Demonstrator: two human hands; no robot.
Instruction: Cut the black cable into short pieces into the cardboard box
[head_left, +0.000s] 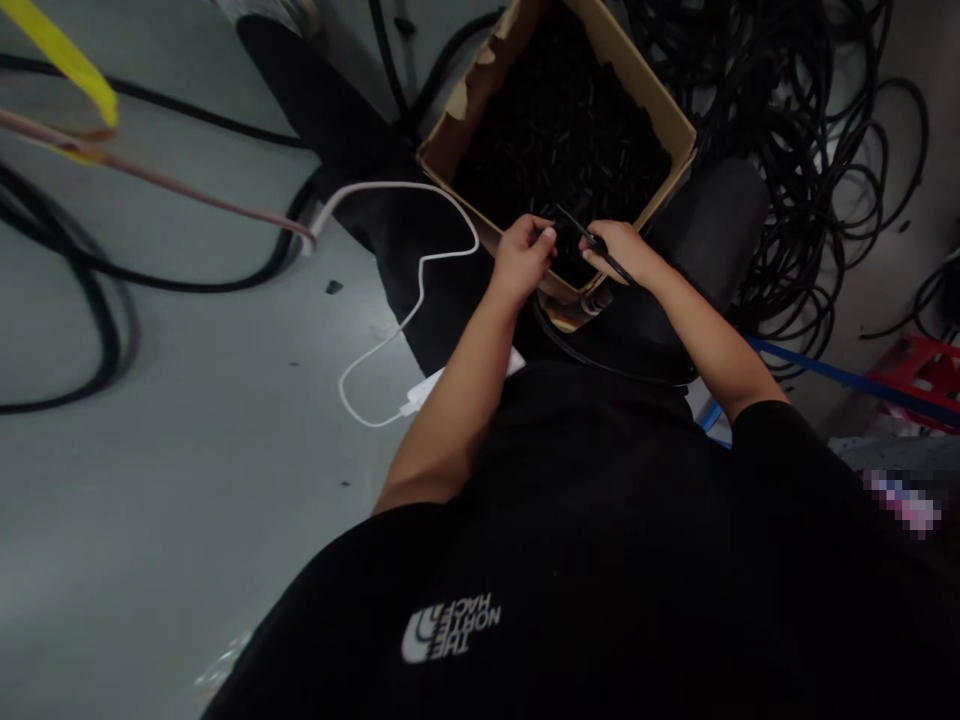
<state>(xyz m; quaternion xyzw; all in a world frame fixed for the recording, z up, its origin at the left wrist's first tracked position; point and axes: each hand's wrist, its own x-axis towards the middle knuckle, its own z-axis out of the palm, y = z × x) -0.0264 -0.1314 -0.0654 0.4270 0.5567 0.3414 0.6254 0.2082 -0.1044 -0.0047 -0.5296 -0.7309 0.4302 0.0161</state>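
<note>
Over the near corner of a cardboard box (671, 125), my two hands work close together. My left hand (523, 260) is closed, thumb and fingers pinched together; what they hold is too dark to make out. My right hand (621, 250) is wrapped round a slim black tool (598, 245) that looks like scissors, its thin tip pointing towards the left hand. Many short black pieces (562, 120) like cut tubing fill the box. A black cable (574, 350) curves across my lap from below the left hand.
Coiled black cables (787, 180) heap up right of the box, and thicker black cable (202, 285) loops over the grey floor at left. A white cord (420, 290) joins a white block (427, 390) by my left forearm. A yellow strap (71, 65) hangs upper left; a red stool-like object (919, 370) stands right.
</note>
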